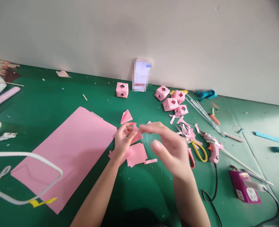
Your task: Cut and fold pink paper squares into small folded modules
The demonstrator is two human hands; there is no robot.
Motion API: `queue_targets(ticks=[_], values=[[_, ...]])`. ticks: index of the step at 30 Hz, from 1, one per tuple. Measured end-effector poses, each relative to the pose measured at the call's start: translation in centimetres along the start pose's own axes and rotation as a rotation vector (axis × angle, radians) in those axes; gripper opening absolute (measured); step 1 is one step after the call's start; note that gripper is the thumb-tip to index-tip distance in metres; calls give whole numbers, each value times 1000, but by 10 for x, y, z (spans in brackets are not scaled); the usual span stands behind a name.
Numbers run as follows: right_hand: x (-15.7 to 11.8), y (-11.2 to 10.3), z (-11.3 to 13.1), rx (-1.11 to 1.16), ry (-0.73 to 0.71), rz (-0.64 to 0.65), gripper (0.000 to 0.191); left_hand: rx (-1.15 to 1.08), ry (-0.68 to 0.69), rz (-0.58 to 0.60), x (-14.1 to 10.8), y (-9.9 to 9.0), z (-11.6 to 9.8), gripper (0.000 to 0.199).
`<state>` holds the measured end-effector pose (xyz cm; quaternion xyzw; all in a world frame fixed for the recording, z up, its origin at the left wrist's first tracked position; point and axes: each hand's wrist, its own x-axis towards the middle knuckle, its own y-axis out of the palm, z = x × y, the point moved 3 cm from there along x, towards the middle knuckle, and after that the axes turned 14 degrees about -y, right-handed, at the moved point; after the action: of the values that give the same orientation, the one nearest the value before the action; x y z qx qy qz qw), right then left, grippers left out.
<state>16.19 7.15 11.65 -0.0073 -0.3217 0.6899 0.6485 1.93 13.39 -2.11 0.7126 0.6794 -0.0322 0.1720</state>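
Note:
My left hand (124, 138) has its thumb and fingers pinched on a small pink paper piece (135, 128), partly hidden by the fingers. A red-and-white patterned bit (133, 124) shows at the fingertips. To its right my right hand (170, 145) hovers with thumb and fingers apart, holding nothing and slightly blurred. Below the hands lie cut pink paper squares (137, 155) and a narrow strip (150, 161). Just behind the left hand sits a folded pink paper piece (126, 116).
Pink paper boxes (170, 104) with cut-out diamonds stand by the wall, near a leaning, blurred-out phone-like object (141, 75). Scissors (198, 149), paper scraps, a corded glue gun (213, 146) and a purple power socket (244, 186) lie right. Large pink sheets (68, 151) lie left.

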Motion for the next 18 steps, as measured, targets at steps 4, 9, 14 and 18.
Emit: queue_targets(ticks=[4, 9, 14, 18], values=[[8, 23, -63, 51, 320, 99, 30, 9, -69, 41, -1, 1, -5, 30], [-5, 41, -105, 533, 553, 185, 36, 30, -86, 41, -3, 2, -9, 27], [-9, 46, -119, 812, 553, 147, 39, 38, -59, 19, -3, 0, -8, 31], [-11, 49, -128, 894, 543, 172, 39, 59, -49, -2, -2, -2, -6, 38]])
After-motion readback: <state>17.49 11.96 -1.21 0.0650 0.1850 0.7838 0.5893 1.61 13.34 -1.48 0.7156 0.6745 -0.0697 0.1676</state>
